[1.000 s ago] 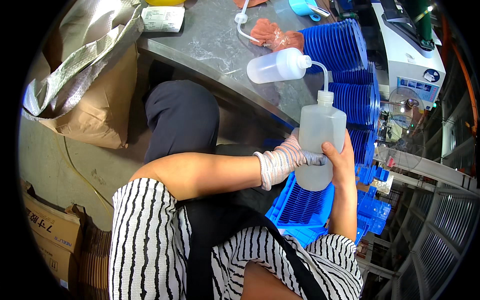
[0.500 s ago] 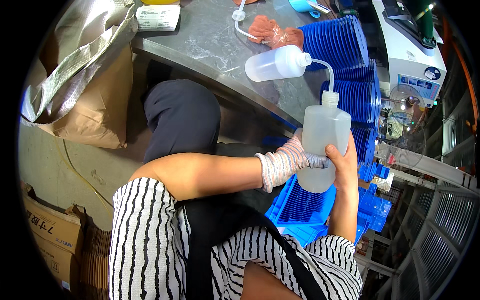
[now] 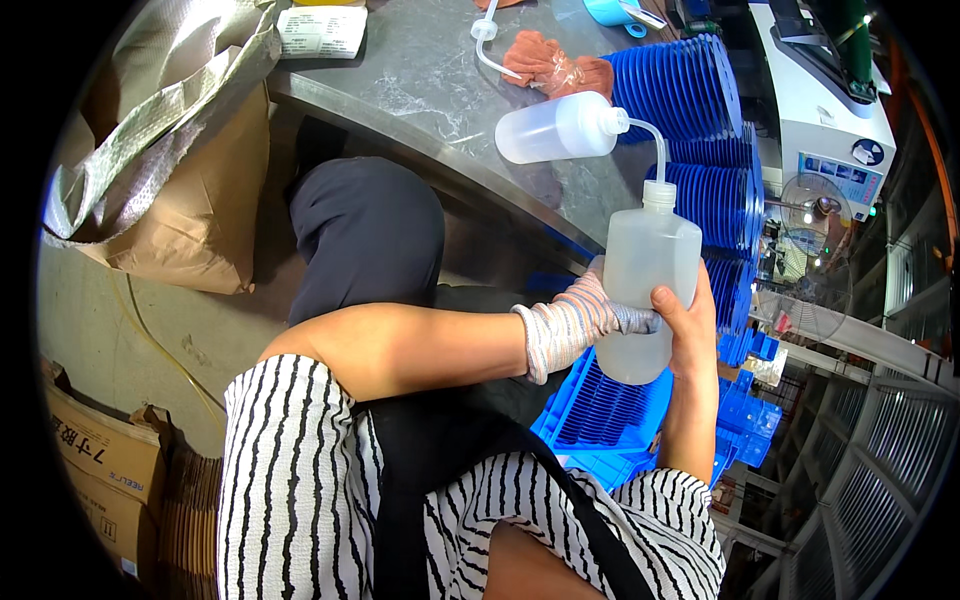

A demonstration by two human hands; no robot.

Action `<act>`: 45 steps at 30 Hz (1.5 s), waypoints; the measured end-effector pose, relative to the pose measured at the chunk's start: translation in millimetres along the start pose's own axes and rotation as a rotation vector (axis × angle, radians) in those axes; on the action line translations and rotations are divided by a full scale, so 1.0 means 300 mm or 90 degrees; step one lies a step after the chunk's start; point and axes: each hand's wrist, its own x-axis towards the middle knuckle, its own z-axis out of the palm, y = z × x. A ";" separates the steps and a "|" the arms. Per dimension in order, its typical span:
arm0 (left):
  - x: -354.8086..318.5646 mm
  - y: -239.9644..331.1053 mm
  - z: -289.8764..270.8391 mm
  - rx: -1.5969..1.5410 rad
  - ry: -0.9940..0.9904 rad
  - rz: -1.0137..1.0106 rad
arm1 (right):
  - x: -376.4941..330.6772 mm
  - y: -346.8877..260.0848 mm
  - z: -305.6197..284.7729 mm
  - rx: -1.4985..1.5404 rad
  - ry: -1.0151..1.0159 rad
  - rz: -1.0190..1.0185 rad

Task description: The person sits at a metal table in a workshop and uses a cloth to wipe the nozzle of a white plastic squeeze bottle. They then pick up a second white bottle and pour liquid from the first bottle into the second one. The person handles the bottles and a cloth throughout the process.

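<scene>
head view, both hands, gloved left (image 3: 580,322), bare right (image 3: 687,325), gripping squeeze bottle (image 3: 646,290)

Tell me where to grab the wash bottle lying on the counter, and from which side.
Grip the lying wash bottle across its plain cylindrical body, coming from above. It rests on its side on the grey counter, so the round midsection is exposed. Probably avoid the cap end, where the thin bent tube arcs toward the upright bottle.

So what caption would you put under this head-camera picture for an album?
Both hands, gloved left and bare right, grip an upright translucent squeeze bottle above blue ribbed trays beside a grey table.
</scene>
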 end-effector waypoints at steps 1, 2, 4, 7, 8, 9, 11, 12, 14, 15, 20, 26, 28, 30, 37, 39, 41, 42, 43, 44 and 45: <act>-0.004 0.010 0.005 -0.028 0.009 -0.015 | 0.001 0.001 0.000 -0.003 0.000 0.001; -0.008 0.023 0.011 -0.056 0.018 -0.030 | 0.002 0.002 0.000 -0.004 0.000 0.002; -0.006 0.023 0.010 -0.064 0.021 -0.034 | 0.005 0.001 0.002 -0.008 -0.001 0.005; 0.001 0.003 0.002 -0.011 0.012 -0.002 | 0.002 -0.004 0.005 -0.010 0.005 0.001; -0.002 0.003 0.005 0.002 0.013 0.006 | 0.001 -0.005 0.005 -0.012 0.009 -0.002; -0.005 0.004 0.007 0.014 0.015 0.015 | -0.001 -0.008 0.005 -0.014 0.012 -0.005; 0.011 0.003 -0.001 0.001 0.008 -0.002 | 0.000 -0.008 0.007 -0.014 0.013 -0.011; 0.018 0.001 -0.005 -0.006 0.004 -0.010 | 0.001 -0.007 0.007 -0.013 0.013 -0.012; 0.016 -0.019 -0.011 0.020 0.004 0.018 | 0.001 -0.008 0.004 -0.016 0.013 -0.010; 0.015 -0.031 -0.013 0.033 0.004 0.032 | -0.001 -0.006 0.001 -0.019 0.014 -0.008; 0.013 -0.031 -0.015 0.013 -0.006 0.045 | -0.003 -0.010 0.005 -0.022 0.019 -0.002; 0.002 -0.006 -0.006 0.003 -0.015 0.024 | -0.001 -0.003 0.004 -0.014 0.016 -0.001; 0.007 -0.003 -0.003 -0.015 -0.005 0.004 | 0.002 0.005 -0.002 -0.021 0.016 -0.002; 0.023 -0.001 -0.003 -0.071 0.008 -0.040 | 0.002 0.003 0.001 -0.016 0.018 -0.003; 0.019 -0.038 -0.019 0.002 -0.009 0.034 | 0.003 0.005 -0.001 -0.010 0.018 -0.005; 0.009 -0.026 -0.015 0.004 -0.021 0.044 | 0.004 0.009 -0.002 -0.009 0.018 -0.007; 0.015 -0.019 -0.018 -0.006 -0.020 0.023 | 0.004 0.006 0.001 -0.011 0.020 -0.009; 0.016 -0.017 -0.019 -0.011 -0.020 0.012 | 0.002 0.000 0.004 -0.011 0.021 -0.008; 0.018 -0.018 -0.021 0.001 -0.021 0.012 | 0.002 -0.004 0.005 -0.012 0.023 -0.007; 0.019 -0.020 -0.022 0.013 -0.022 0.013 | 0.002 -0.003 0.004 -0.015 0.023 -0.008; 0.020 -0.022 -0.024 0.025 -0.023 0.013 | 0.003 -0.002 0.002 -0.018 0.023 -0.008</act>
